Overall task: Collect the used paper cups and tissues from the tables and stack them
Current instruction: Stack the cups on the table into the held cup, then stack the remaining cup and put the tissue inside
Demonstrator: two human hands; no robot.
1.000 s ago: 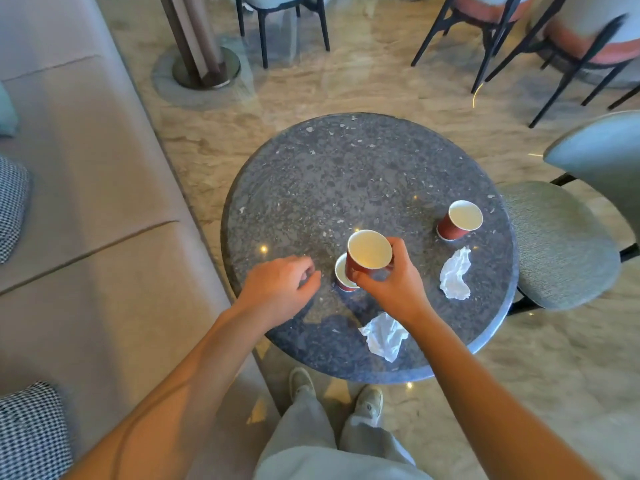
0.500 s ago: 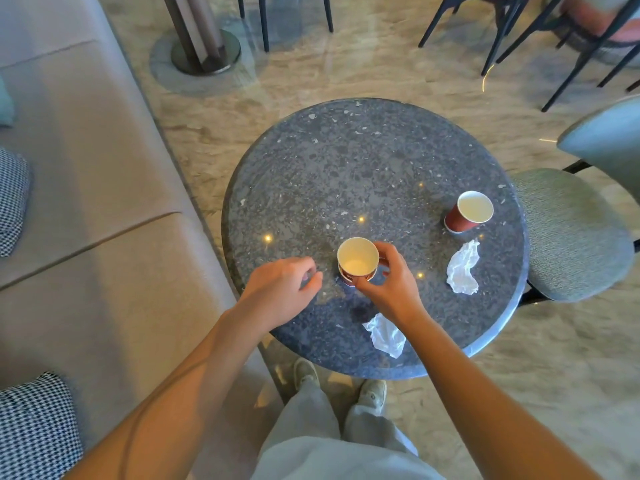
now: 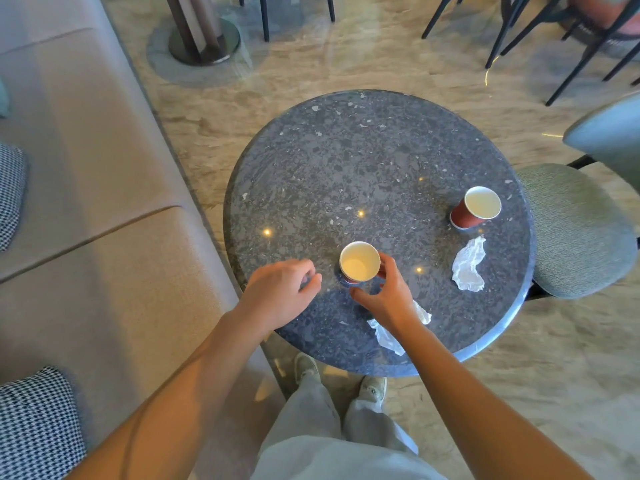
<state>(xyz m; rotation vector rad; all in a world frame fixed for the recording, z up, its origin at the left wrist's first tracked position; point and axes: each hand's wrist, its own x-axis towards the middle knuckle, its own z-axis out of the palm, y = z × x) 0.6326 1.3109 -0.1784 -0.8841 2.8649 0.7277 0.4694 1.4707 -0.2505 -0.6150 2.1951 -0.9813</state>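
Two pale trouser legs and two pale shoes (image 3: 305, 366) show at the bottom edge, the shoes partly hidden by the table rim. Nearest on the round table (image 3: 363, 161), a dark, speckled, polished stone top, lies the near tissue (image 3: 386, 337), crumpled white, its middle covered by the right wrist. The left hand (image 3: 280, 292) sits at the table's near edge, fingers loosely curled with nothing seen in them; the fingertips are tucked out of sight. The right hand (image 3: 386, 296) curves round the near cup (image 3: 359, 263), fingers against its right wall, thumb below its base; thumb contact cannot be judged. That cup stands upright, white inside, with a sliver of red wall showing; whether it is single or nested cannot be told from above. Farther right lies the far tissue (image 3: 467, 268), wrinkled and touching nothing else. Just beyond it stands the far cup (image 3: 476, 207), red-brown paper with a white interior. A green woven-fabric chair (image 3: 575, 233) adjoins the table, cut off at right. A beige sofa (image 3: 104, 174) runs along the left.
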